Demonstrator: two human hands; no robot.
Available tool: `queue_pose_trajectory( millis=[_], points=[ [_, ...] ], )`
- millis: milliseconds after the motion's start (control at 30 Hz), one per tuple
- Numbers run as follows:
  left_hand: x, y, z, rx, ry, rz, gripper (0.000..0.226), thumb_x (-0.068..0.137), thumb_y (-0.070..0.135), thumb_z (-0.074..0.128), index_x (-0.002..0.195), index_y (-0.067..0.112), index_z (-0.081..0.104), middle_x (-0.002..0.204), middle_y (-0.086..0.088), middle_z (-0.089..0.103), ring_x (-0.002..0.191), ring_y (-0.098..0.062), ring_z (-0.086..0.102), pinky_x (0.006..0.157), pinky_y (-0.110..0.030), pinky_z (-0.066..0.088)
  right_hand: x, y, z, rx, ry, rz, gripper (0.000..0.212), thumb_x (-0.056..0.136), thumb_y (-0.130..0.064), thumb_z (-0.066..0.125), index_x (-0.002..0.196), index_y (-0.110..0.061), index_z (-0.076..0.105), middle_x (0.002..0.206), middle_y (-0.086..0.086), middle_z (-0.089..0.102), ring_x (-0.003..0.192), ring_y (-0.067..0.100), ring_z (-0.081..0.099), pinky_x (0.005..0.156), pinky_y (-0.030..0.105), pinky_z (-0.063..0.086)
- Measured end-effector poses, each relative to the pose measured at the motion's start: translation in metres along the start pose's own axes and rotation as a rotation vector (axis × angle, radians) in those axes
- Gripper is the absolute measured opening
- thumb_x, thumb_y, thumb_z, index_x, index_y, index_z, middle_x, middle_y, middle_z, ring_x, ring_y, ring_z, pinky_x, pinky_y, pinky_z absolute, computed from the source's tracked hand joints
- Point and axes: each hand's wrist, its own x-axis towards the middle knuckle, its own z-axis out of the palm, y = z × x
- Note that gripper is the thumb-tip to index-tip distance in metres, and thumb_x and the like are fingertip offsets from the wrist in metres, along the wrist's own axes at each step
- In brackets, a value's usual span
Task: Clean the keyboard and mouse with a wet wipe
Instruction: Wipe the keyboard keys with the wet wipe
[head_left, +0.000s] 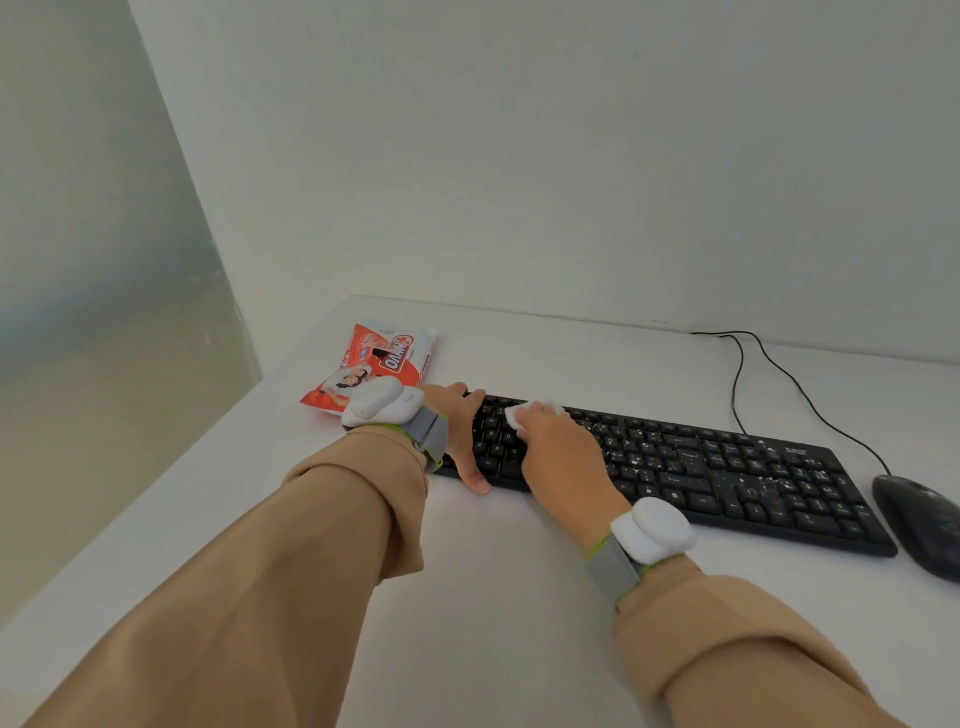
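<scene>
A black, corded plastic keyboard (727, 473) lies aslant on the white surface (493, 597), its left end farther from the camera than its right; the left hand (457, 431) clasps that left end, thumb on the near edge and fingers hooked over the far edge; the right hand (561, 447) is just beside it, fingers curled over a crumpled white wet wipe (519, 413) and pressing it onto the upper-left keys. White legends show on the keys but are too small to read; a small pale label at the keyboard's upper right is likewise illegible; white specks dot the keys of the middle and right sections.

A black oval computer mouse (919, 519) sits just beside the keyboard's right end, partly cut by the frame edge; two thin black cables (737, 374) run from keyboard and mouse to the back of the surface at the wall.

A red-and-white soft pack of wipes (379, 364) lies flat behind the left hand, near the surface's left corner; its bold white brand lettering on red is upside down from here and I cannot read it with certainty.

Both wrists carry a white plastic pod on a grey strap (644, 530); tan sleeves (260, 597) cover the forearms.
</scene>
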Motion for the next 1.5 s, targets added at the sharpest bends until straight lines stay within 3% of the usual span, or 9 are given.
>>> queue_pose_trajectory(
  millis=[167,333,400,567,667,833,1133,1267,1500],
  points=[
    [-0.002,0.000,0.001,0.005,0.027,0.019,0.118,0.056,0.067,0.077,0.147,0.020,0.019,0.141,0.000,0.037,0.119,-0.024,0.050,0.088,-0.030,0.040,0.011,-0.025,0.005,0.062,-0.005,0.127,0.022,0.096,-0.015,0.034,0.109,-0.009,0.051,0.112,0.010,0.051,0.107,0.030,0.047,0.075,0.034,0.039],
    [0.001,0.002,0.001,0.081,0.010,0.013,0.125,0.056,0.069,0.076,0.150,0.017,0.011,0.147,-0.005,0.031,0.125,-0.027,0.047,0.100,-0.039,0.044,-0.003,-0.023,0.011,0.100,-0.087,-0.124,0.028,0.092,-0.014,0.039,0.118,-0.015,0.050,0.121,0.004,0.049,0.111,0.030,0.046,0.071,0.033,0.043],
    [0.001,0.002,0.000,0.091,-0.010,-0.001,0.127,0.056,0.071,0.074,0.151,0.019,0.008,0.149,-0.005,0.029,0.127,-0.028,0.046,0.098,-0.039,0.044,-0.014,-0.011,0.008,0.130,-0.117,-0.249,0.034,0.091,-0.012,0.040,0.123,-0.019,0.050,0.126,0.000,0.049,0.113,0.029,0.048,0.085,0.040,0.048],
    [-0.002,0.000,0.000,0.052,-0.005,-0.010,0.125,0.053,0.071,0.076,0.149,0.019,0.015,0.148,-0.001,0.031,0.125,-0.027,0.047,0.089,-0.036,0.042,-0.026,0.021,-0.002,-0.004,-0.126,-0.369,0.050,0.091,-0.002,0.041,0.137,-0.023,0.043,0.146,-0.006,0.041,0.136,0.016,0.037,0.118,0.029,0.018],
    [-0.002,0.000,0.000,0.041,0.000,-0.004,0.127,0.053,0.071,0.076,0.150,0.022,0.011,0.147,-0.001,0.031,0.125,-0.027,0.046,0.094,-0.037,0.042,-0.024,0.024,-0.003,-0.009,-0.119,-0.266,0.053,0.091,-0.001,0.039,0.140,-0.022,0.038,0.152,-0.005,0.032,0.139,0.016,0.031,0.117,0.029,0.016],
    [-0.004,0.002,0.001,0.070,0.012,-0.001,0.126,0.055,0.070,0.075,0.151,0.020,0.010,0.148,-0.002,0.030,0.126,-0.026,0.046,0.098,-0.040,0.044,-0.018,-0.010,0.001,0.079,-0.108,-0.074,0.031,0.096,-0.015,0.035,0.125,-0.014,0.046,0.136,0.005,0.043,0.117,0.030,0.047,0.094,0.043,0.044],
    [-0.004,0.001,-0.001,0.063,-0.019,-0.011,0.130,0.055,0.069,0.076,0.152,0.022,0.003,0.155,0.000,0.020,0.134,-0.026,0.039,0.104,-0.041,0.039,-0.037,0.005,-0.006,0.043,-0.152,-0.385,0.041,0.096,-0.008,0.038,0.136,-0.016,0.044,0.147,0.000,0.040,0.139,0.018,0.031,0.117,0.029,0.009],
    [-0.002,-0.001,0.001,0.026,-0.001,-0.002,0.128,0.053,0.068,0.078,0.150,0.023,0.009,0.150,0.002,0.027,0.129,-0.025,0.043,0.100,-0.039,0.041,-0.034,0.030,-0.016,-0.101,-0.087,-0.273,0.051,0.086,0.006,0.036,0.132,-0.015,0.046,0.144,0.003,0.043,0.140,0.026,0.030,0.118,0.035,0.008],
    [-0.002,0.000,0.003,0.022,0.022,0.004,0.124,0.051,0.069,0.078,0.148,0.021,0.017,0.145,0.000,0.033,0.124,-0.024,0.047,0.096,-0.038,0.042,-0.024,-0.022,-0.005,0.033,-0.077,0.068,0.028,0.096,-0.014,0.037,0.119,-0.008,0.051,0.126,0.011,0.049,0.124,0.032,0.040,0.092,0.039,0.043]
  ],
)
